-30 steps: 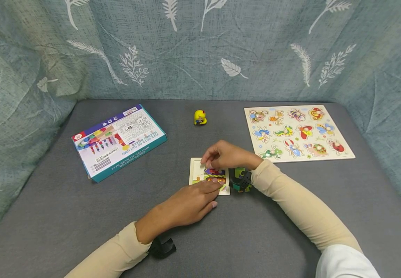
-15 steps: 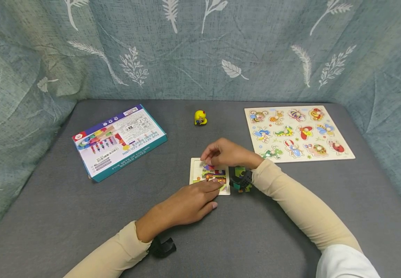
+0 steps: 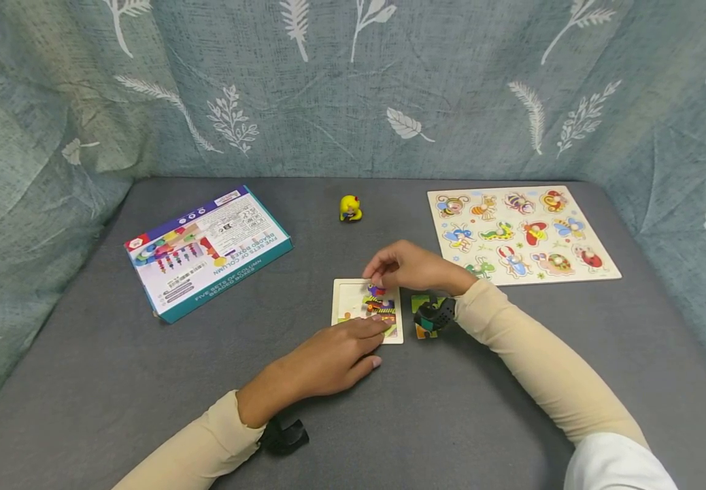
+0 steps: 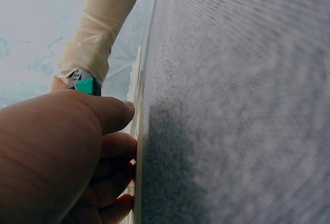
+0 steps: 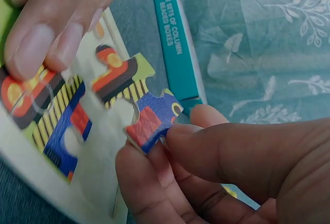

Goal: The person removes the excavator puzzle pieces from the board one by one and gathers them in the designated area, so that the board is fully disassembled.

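A small wooden jigsaw tray (image 3: 345, 292) lies mid-table, with some pieces set in its lower part. My right hand (image 3: 415, 267) is over its far edge, pinching a jigsaw piece (image 5: 152, 115) between thumb and fingers. That piece carries blue, red and yellow-black striped print and is tilted above the tray in the right wrist view. My left hand (image 3: 334, 357) lies over the near side of the tray, fingers extended, fingertips resting on the fitted pieces (image 5: 56, 126). Its thumb (image 4: 116, 111) stays outside the tray. Loose jigsaw pieces (image 3: 425, 332) sit right of the tray, partly hidden beneath the right wrist's strap.
A beaded-boxes carton (image 3: 206, 252) lies back left. A yellow toy figure (image 3: 349, 208) stands beyond the tray. Back right, a wooden insect peg puzzle board (image 3: 524, 235) lies just beyond the right forearm. A leaf-print curtain (image 3: 328, 88) hangs behind the table.
My right hand has shifted slightly right with the jigsaw piece, uncovering more of the tray's bare surface. The left hand stays in place on the tray.
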